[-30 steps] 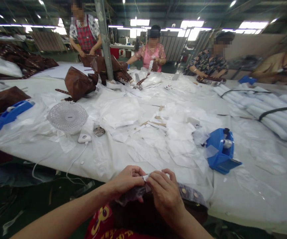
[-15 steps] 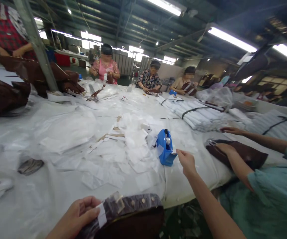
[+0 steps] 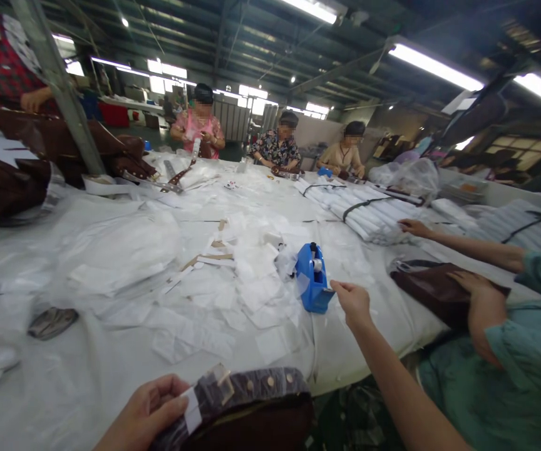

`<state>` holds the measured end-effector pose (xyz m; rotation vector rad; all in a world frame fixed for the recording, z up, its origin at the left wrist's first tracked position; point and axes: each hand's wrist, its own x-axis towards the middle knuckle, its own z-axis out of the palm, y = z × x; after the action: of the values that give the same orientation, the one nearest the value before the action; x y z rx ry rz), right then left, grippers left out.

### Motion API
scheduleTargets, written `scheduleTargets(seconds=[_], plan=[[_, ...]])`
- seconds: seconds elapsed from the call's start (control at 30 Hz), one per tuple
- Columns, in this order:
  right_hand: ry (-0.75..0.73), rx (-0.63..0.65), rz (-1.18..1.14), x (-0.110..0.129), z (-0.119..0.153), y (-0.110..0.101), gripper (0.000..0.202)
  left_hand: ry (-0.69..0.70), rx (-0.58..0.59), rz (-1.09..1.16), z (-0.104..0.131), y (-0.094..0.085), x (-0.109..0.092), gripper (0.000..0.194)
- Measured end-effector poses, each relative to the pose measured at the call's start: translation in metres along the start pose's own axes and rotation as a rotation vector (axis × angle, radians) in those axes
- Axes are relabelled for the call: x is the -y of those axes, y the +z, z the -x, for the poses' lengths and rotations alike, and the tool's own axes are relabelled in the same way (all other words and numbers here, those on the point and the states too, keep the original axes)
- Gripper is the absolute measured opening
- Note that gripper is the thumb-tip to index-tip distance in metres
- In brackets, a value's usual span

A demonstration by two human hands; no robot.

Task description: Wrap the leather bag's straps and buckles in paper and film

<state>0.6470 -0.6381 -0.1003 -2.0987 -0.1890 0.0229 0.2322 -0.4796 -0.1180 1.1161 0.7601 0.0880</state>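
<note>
Head view, compared with half a second back, shows little shift: the person's right hand (image 3: 354, 302) stays stretched out toward the blue tape dispenser (image 3: 313, 279) at centre frame, fingers loosely curled with thumb and forefinger close together just beside the dispenser's front edge — whether they pinch a bit of tape I cannot tell. The left hand (image 3: 146, 410), at the lower left, keeps its grip on the brown studded strap (image 3: 247, 391) at the bottom edge, thumb pressed over a white paper wrap (image 3: 190, 408) around the strap's end. That reads as the wrap being held in place while tape is fetched. What has moved is the neighbour in the teal sleeve (image 3: 528, 351) at right, whose nearer hand (image 3: 479, 297) now lies on a brown bag piece (image 3: 432, 285) rather than beside it. Counting: one blue dispenser near centre, one strap in hand, two of the person's own hands, two hands of the neighbour, and four other people along the far side of the white table (image 3: 87, 369) — scattered white paper squares (image 3: 256, 294) too many to count.
</note>
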Motion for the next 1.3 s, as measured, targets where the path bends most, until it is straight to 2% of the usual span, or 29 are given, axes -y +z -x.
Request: scheduleTargets(seconds=[0.2, 0.27, 0.33, 0.43, 0.53, 0.63, 0.73, 0.9, 1.07, 1.3], plan=[[-0.026, -0.053, 0.094, -0.036, 0.035, -0.010, 0.031, 0.039, 0.007, -0.009, -0.004, 0.000, 0.004, 0.047], [-0.017, -0.029, 0.108, -0.042, 0.049, -0.012, 0.031, 0.048, 0.002, -0.030, -0.004, 0.001, 0.005, 0.045], [-0.019, 0.035, 0.083, -0.038, 0.070, -0.011, 0.035, 0.052, -0.029, -0.051, -0.002, 0.003, 0.002, 0.043], [-0.047, 0.251, -0.011, -0.011, 0.121, -0.001, 0.039, 0.054, -0.078, -0.103, 0.000, 0.011, -0.006, 0.037], [-0.063, 0.622, -0.183, 0.026, 0.185, 0.010, 0.034, 0.074, -0.114, -0.206, 0.001, 0.019, -0.011, 0.031], [-0.030, 0.884, -0.301, 0.055, 0.240, 0.021, 0.033, 0.129, -0.156, -0.302, 0.004, 0.023, -0.010, 0.027], [-0.018, 1.017, -0.341, 0.065, 0.269, 0.037, 0.034, 0.205, -0.185, -0.393, 0.009, 0.026, -0.007, 0.024], [0.001, 0.964, -0.323, 0.061, 0.278, 0.057, 0.038, 0.344, -0.221, -0.567, 0.016, 0.028, -0.003, 0.019], [-0.005, 0.894, -0.240, 0.057, 0.281, 0.064, 0.041, 0.472, -0.256, -0.700, 0.018, 0.029, 0.000, 0.015], [0.045, 0.878, -0.233, 0.055, 0.283, 0.065, 0.042, 0.441, -0.246, -0.656, 0.020, 0.028, -0.001, 0.012]])
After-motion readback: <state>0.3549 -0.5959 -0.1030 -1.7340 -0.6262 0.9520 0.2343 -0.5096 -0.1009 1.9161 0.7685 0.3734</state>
